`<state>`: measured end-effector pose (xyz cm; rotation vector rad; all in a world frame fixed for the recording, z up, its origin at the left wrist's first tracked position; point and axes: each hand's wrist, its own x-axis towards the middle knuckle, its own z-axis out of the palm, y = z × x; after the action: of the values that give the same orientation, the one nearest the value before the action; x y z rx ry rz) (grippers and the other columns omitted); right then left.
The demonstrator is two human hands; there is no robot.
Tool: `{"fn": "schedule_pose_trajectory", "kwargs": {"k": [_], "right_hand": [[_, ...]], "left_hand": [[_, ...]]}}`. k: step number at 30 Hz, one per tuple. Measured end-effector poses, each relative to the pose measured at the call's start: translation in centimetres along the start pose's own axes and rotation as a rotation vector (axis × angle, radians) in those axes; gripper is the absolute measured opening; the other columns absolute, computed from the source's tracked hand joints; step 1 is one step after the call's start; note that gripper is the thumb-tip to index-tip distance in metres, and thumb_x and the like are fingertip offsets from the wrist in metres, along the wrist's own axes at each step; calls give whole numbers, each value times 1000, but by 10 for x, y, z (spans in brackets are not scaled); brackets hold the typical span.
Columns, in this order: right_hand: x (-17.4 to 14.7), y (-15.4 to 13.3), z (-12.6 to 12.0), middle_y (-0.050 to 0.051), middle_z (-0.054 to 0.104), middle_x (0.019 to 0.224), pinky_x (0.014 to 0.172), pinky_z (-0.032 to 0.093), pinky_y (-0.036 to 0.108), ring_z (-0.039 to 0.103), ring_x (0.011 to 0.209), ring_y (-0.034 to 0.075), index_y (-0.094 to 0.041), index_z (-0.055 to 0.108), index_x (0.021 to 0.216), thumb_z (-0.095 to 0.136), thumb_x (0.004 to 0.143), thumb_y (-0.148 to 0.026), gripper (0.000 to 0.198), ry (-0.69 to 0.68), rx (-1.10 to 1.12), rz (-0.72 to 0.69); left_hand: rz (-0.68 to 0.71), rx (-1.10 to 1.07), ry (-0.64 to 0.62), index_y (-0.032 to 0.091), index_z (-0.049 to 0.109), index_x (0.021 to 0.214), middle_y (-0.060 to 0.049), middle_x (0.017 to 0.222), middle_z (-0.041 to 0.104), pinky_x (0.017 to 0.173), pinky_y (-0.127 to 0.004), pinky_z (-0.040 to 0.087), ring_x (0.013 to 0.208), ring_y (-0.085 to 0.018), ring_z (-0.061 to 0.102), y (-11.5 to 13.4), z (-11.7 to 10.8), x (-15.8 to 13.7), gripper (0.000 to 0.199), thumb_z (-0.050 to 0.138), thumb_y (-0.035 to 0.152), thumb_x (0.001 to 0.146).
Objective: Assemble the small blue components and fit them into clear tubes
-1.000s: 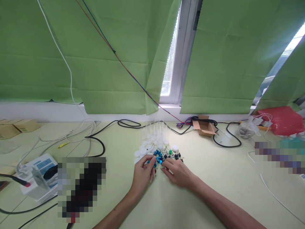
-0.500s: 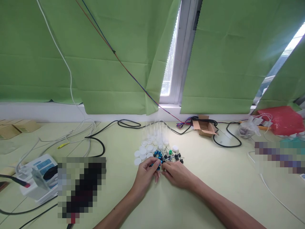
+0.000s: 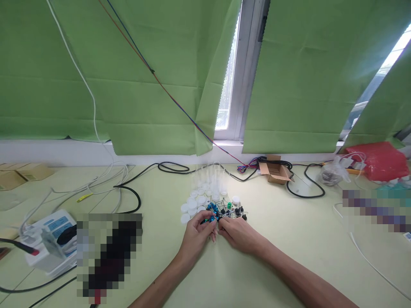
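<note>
Near the table's middle, my left hand [image 3: 196, 231] pinches a small blue part [image 3: 212, 218] with a thin metal stem between thumb and fingers. Close beside it is my right hand [image 3: 236, 232], its fingers curled inward at the edge of the pile; what they hold, if anything, is hidden. Just beyond my fingers lie more blue parts [image 3: 212, 207], several black knob-like parts [image 3: 238, 211] with metal pins, and one green part [image 3: 229, 205]. Round white caps [image 3: 192, 204] spread out to the left of the pile, and one white cap [image 3: 236, 199] lies behind it.
Clear tubes [image 3: 208, 176] stand behind the caps. An open cardboard box [image 3: 276, 174] and black cables [image 3: 306, 196] are at the back right. A white power strip [image 3: 53, 239] with cords lies left. At the far right are a red bag [image 3: 377, 160] and a white cable [image 3: 369, 258].
My left fingers have shifted slightly, and the blue part's upright metal stem shows more plainly. My right hand has stayed nearly in place. The view has tilted a little.
</note>
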<state>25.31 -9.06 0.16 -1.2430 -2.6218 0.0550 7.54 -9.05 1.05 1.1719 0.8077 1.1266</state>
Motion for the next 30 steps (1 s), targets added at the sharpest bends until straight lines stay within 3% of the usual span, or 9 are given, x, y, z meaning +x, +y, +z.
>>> {"fn": "schedule_pose_trajectory", "kwargs": {"k": [4, 19, 30], "right_hand": [[0, 0, -1, 2, 63, 84, 56, 34, 26, 61, 67, 16, -18, 49, 87, 44, 98, -22, 12, -5, 7, 2], [1, 0, 0, 2, 61, 85, 57, 34, 25, 60, 68, 15, -18, 48, 88, 45, 98, -23, 11, 13, 55, 8], [1, 1, 2, 2, 58, 88, 58, 37, 24, 57, 68, 14, -19, 47, 90, 41, 99, -20, 10, 84, 122, 9]], "left_hand": [[2, 21, 19, 17, 60, 91, 1, 83, 56, 49, -25, 50, 54, -9, 56, -2, 0, 1, 24, 70, 32, 77], [1, 103, 12, 18, 59, 92, 5, 60, 56, 50, -23, 48, 50, -10, 54, -6, 0, 1, 21, 67, 32, 79], [12, 154, 22, 19, 58, 96, 5, 55, 55, 52, -24, 49, 52, -13, 55, -10, -1, -1, 23, 64, 35, 81]]}}
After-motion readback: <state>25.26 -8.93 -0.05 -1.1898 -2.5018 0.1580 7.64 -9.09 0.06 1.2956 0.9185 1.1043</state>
